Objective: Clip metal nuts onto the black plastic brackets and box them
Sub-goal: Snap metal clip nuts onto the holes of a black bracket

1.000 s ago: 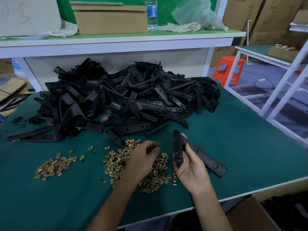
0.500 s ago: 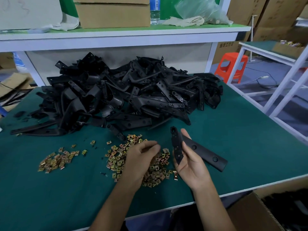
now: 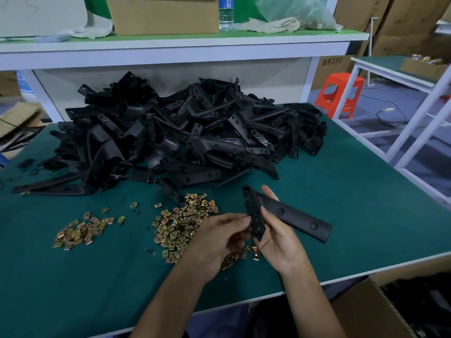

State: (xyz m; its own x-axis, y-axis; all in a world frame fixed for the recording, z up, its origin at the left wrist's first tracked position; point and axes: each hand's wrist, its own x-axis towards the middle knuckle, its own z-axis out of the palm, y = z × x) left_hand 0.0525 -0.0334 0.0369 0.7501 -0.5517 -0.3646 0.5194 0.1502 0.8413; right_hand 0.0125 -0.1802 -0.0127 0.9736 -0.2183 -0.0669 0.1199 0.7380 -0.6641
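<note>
My right hand [image 3: 278,237] grips a black plastic bracket [image 3: 292,215], its perforated end pointing up and its long arm reaching right over the table. My left hand [image 3: 217,242] is raised just left of that end, fingertips pinched together against the bracket's edge; whatever they hold is hidden. A heap of brass-coloured metal nuts [image 3: 180,228] lies under and left of my left hand. A smaller scatter of nuts [image 3: 80,231] lies further left. A big pile of black brackets [image 3: 175,140] fills the back of the green table [image 3: 353,215].
An open cardboard box [image 3: 380,311] stands below the table's front right edge. Above the pile runs a shelf with a carton [image 3: 163,17], a water bottle [image 3: 225,13] and a plastic bag. An orange stool [image 3: 339,96] and white frames stand right.
My left hand has lifted off the nut heap and moved right to the bracket's perforated end. The right hand holds the bracket much as before.
</note>
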